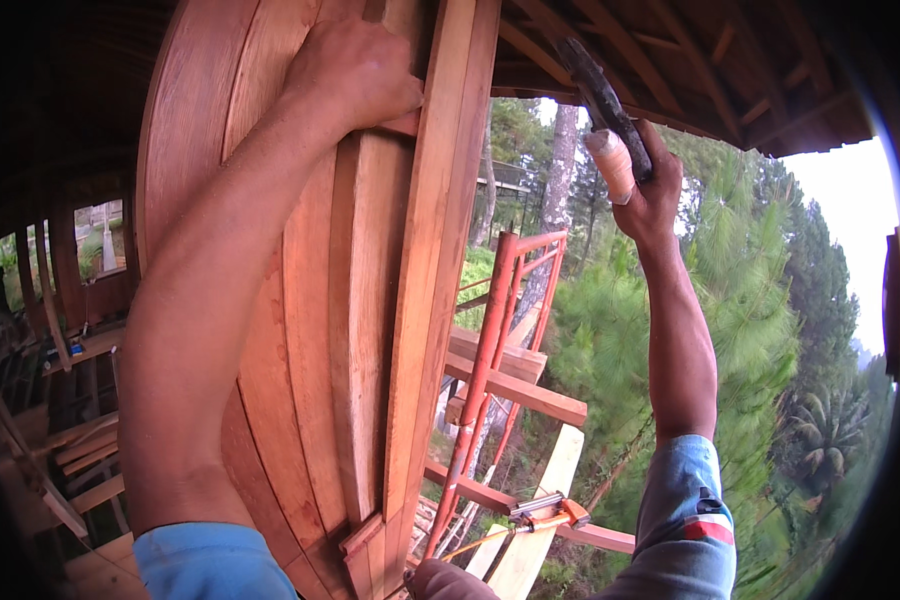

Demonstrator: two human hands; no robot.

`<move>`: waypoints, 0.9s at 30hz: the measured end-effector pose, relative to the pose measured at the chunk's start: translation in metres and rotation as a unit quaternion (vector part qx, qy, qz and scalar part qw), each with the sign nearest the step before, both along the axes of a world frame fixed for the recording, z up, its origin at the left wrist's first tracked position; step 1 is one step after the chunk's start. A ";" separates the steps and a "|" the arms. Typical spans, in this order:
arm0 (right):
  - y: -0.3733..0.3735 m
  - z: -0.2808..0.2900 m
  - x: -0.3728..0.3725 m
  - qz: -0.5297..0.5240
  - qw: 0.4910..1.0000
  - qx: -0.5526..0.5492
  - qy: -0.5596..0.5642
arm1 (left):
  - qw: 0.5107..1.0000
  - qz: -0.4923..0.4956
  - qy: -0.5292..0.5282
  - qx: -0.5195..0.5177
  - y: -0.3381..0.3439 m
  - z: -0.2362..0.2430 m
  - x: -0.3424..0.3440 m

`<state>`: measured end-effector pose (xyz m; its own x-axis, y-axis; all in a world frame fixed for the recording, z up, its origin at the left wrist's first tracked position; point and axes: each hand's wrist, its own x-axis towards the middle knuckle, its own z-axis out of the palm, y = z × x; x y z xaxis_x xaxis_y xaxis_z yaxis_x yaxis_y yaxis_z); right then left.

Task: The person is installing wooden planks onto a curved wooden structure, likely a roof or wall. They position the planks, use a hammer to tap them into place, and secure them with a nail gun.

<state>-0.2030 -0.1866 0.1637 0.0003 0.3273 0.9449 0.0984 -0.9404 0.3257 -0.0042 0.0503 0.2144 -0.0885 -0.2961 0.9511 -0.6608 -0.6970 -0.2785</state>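
Observation:
At the upper middle, my left hand (355,75) is closed, with its fingers bent against the wooden plank wall (310,270). A small wood block (402,123) shows just under its fingers, crosswise between two upright boards. Along the wall's right edge runs a long upright wood strip (425,290). My right hand (652,185) is raised at the upper right, apart from the wall. It is wrapped round a long, dark, worn tool (602,95) that points up and to the left; its kind I cannot make out. A pale wrapping covers the right thumb.
Beyond the wall's right edge stands a red metal scaffold frame (488,370) with wooden planks (530,395) across it. An orange caulking gun (555,515) lies on a pale board (545,490) lower down. Roof beams (650,60) hang overhead. Stacked timber (85,440) is at the left.

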 end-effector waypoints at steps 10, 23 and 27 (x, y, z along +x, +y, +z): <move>-0.023 0.018 -0.017 -0.036 0.996 -0.032 0.075 | 0.999 0.017 -0.046 -0.006 0.001 -0.004 0.005; -0.013 0.018 -0.004 -0.156 0.977 -0.143 -0.005 | 0.999 0.007 -0.029 -0.020 0.000 -0.008 -0.010; 0.010 0.021 -0.024 -0.111 0.989 -0.092 0.028 | 0.998 0.053 0.017 0.012 0.004 0.002 -0.011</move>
